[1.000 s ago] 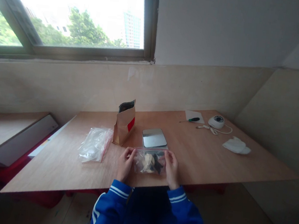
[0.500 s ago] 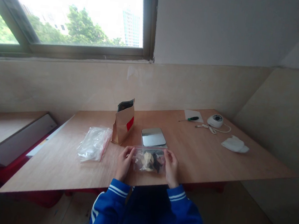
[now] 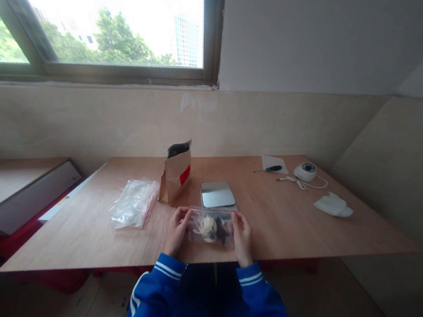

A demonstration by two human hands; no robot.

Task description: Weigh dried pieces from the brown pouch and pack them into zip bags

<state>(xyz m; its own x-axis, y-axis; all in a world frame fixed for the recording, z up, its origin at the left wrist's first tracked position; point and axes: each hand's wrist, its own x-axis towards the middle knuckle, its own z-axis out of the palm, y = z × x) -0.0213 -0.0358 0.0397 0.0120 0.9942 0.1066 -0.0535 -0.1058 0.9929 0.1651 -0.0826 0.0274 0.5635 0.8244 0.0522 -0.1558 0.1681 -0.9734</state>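
Between my hands is a clear zip bag [image 3: 196,232] with a red-edged top, holding pale and dark pieces whose kind I cannot make out. My left hand [image 3: 177,230] pinches its upper left corner. At the upper right corner, my right hand [image 3: 241,236] has its thumb and fingers closed on the plastic. Just behind the bag lies a flat scale with a shiny, mirror-like top [image 3: 218,194]. An open brown paper pouch [image 3: 174,177] with a red label stands behind my left hand. Left of it, a stack of clear zip bags [image 3: 133,204] lies flat.
On the wooden table [image 3: 284,223], toward the back right, are a screwdriver [image 3: 273,168] on white paper, a white dome camera [image 3: 304,172] with its cable, and a crumpled white cloth or bag [image 3: 333,205]. The table's front edge is close to my body.
Both hands keep their hold at the bag's top corners. The pieces inside look slightly shifted; otherwise the view has moved only a little.
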